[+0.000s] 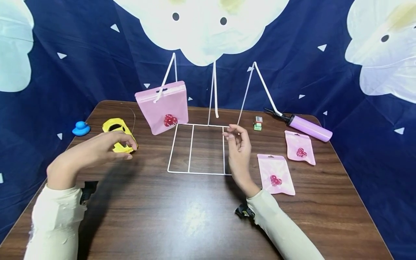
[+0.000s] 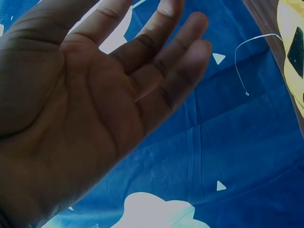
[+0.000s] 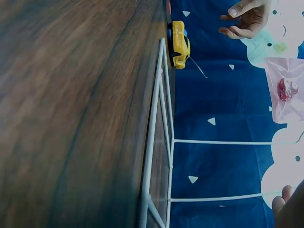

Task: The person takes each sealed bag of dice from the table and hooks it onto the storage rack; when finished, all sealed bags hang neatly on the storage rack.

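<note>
My left hand [image 1: 102, 148] hovers at the left beside a yellow toy car [image 1: 117, 124], its fingers loosely bent and nothing in them; the left wrist view shows its bare palm. At the right side of a white wire rack [image 1: 190, 150] my right hand [image 1: 239, 153] is raised, fingers curved, with no object between thumb and fingertips. From the rack's left hook hangs a pink zip bag [image 1: 162, 104] with red dice [image 1: 170, 120] showing inside. Right of my right hand, two smaller pink bags, a nearer one [image 1: 271, 168] and a farther one [image 1: 294, 141], lie flat, red dice in each.
A purple hand pump [image 1: 310, 128] lies at the back right, near a small green-and-white item [image 1: 258, 124]. At the left edge sits a blue rubber duck [image 1: 81, 128]. The rack's other two hooks, middle [image 1: 215, 90] and right [image 1: 263, 85], rise before the blue curtain [image 1: 107, 72].
</note>
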`<state>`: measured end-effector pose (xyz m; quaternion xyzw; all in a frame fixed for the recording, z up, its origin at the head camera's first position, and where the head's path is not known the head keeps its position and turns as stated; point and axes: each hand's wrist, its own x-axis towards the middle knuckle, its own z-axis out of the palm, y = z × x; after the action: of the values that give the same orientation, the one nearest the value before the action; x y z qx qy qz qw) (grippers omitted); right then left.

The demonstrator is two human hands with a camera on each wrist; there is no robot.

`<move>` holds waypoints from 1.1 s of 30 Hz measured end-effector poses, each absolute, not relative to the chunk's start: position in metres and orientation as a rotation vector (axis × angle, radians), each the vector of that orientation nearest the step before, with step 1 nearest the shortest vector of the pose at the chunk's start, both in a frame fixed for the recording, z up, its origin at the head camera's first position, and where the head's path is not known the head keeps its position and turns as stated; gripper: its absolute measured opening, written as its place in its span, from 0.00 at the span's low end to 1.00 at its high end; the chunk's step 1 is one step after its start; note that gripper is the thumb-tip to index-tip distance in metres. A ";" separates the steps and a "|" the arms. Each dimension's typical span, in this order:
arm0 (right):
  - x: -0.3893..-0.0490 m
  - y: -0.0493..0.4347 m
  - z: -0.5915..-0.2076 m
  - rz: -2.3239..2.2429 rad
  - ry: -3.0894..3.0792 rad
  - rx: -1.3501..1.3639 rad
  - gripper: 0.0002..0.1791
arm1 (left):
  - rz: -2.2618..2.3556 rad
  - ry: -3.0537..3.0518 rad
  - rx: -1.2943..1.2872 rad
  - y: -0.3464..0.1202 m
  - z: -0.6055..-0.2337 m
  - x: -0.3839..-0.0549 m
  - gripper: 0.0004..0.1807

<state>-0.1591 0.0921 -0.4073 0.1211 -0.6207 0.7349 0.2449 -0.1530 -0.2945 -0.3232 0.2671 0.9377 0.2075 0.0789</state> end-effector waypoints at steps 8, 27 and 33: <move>-0.159 0.103 -0.411 1.993 -1.695 0.318 0.14 | 0.625 2.780 0.885 -0.291 -0.329 -0.156 0.12; -0.162 0.123 -0.409 1.976 -1.683 0.275 0.15 | 0.642 2.721 0.820 -0.286 -0.331 -0.154 0.11; -0.163 0.130 -0.410 1.943 -1.704 0.220 0.14 | 0.654 2.691 0.838 -0.283 -0.330 -0.156 0.11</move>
<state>-0.1629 0.1300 -0.4098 0.0818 -0.6324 0.7213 0.2704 -0.1559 -0.2826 -0.3305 0.2875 0.9228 0.2245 0.1237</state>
